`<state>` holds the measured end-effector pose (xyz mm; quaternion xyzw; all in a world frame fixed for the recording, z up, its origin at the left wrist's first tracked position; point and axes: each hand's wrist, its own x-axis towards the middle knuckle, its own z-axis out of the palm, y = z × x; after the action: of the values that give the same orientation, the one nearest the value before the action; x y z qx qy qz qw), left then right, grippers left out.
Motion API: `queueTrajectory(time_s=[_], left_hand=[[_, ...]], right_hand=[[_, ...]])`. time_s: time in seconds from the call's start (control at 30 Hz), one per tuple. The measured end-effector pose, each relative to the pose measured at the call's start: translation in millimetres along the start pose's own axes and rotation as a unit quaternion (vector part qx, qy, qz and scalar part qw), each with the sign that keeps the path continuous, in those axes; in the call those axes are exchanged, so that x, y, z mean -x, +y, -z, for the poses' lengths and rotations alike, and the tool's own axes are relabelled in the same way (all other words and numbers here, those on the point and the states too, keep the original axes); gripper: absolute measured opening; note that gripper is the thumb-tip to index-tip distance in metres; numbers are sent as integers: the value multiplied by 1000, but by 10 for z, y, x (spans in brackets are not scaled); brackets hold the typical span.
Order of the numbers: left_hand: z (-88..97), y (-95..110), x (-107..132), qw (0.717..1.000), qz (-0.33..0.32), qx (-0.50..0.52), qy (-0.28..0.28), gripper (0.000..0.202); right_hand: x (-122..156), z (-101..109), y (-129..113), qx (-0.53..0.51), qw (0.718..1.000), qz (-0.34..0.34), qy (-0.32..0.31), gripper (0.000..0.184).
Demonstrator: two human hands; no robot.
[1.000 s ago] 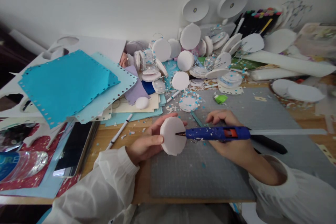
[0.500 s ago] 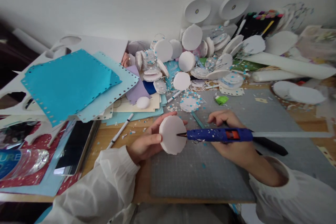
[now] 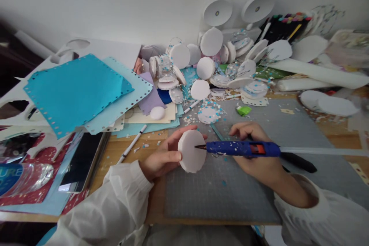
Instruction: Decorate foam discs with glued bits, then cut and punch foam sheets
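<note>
My left hand (image 3: 161, 156) is closed on a white foam disc (image 3: 190, 153), holding it tilted on edge above the grey cutting mat (image 3: 219, 196). In my right hand (image 3: 256, 156) is a blue glue gun (image 3: 240, 148) speckled with confetti, gripped round its body. Its dark nozzle touches the disc's face near the middle. A clear glue stick (image 3: 319, 150) sticks out of the gun's back end toward the right. Both wrists wear white sleeves.
A heap of white foam discs (image 3: 211, 61) and confetti lies at the back. Blue perforated paper sheets (image 3: 75, 90) are stacked on the left above a phone (image 3: 79, 163). White pens (image 3: 131, 144), a green scrap (image 3: 243, 110) and a marker set (image 3: 284, 25) lie around.
The disc and the glue gun tip have shifted slightly right and down together. The nozzle stays pressed to the disc.
</note>
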<state>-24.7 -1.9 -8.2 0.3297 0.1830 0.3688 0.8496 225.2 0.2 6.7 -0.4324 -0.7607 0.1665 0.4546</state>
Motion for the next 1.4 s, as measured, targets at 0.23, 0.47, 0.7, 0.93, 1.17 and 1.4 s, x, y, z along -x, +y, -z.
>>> queueTrajectory(time_s=[0.23, 0.47, 0.7, 0.93, 1.17, 1.4], left_hand=[[-4, 1, 1, 1000, -9, 1, -1, 75], [5, 2, 6, 1000, -6, 5, -5, 75], [12, -4, 2, 1000, -10, 4, -6, 72], [17, -13, 4, 1000, -6, 0, 0, 75], [9, 3, 3, 1000, 0, 0, 1, 75], [16, -6, -1, 1000, -9, 9, -1, 74]], right_hand=[[5, -5, -3, -1, 1000, 6, -9, 31], [-6, 2, -19, 4, 1000, 7, 3, 30], [13, 18, -15, 1, 1000, 4, 10, 30], [2, 1, -16, 7, 1000, -4, 12, 29], [6, 2, -12, 21, 1000, -3, 6, 30], [11, 23, -4, 16, 1000, 6, 2, 31]])
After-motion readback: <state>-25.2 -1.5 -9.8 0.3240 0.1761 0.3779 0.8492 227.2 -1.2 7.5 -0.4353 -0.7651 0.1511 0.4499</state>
